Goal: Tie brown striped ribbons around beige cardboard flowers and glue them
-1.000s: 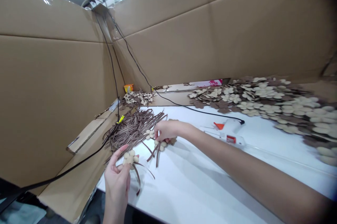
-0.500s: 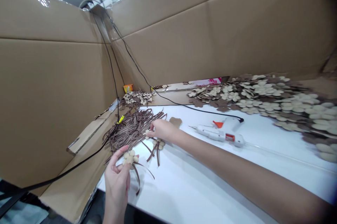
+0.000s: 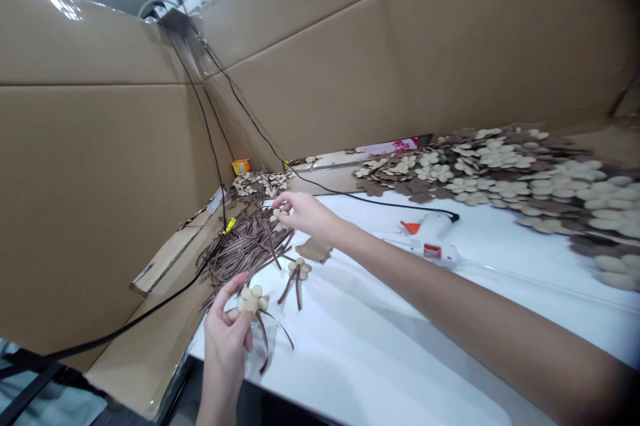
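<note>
Near the table's front left, my left hand pinches a cream flower with thin brown strips hanging from it. My right hand is closed on another cream flower, whose brown strip dangles over the pile of brown strips. Between the hands, a third cream flower with strips lies on the white table. A small brown piece lies just below my right wrist. My right forearm partly covers the white glue gun.
Cream and brown flower shapes are heaped at the right. A smaller flower heap sits at the back left by an orange container. A black cable crosses the table. Cardboard walls stand behind and left.
My right hand has moved up and away from the flower on the table, lifting its own flower over the strips. My left hand keeps its flower, nearly unmoved. The view has shifted slightly.
</note>
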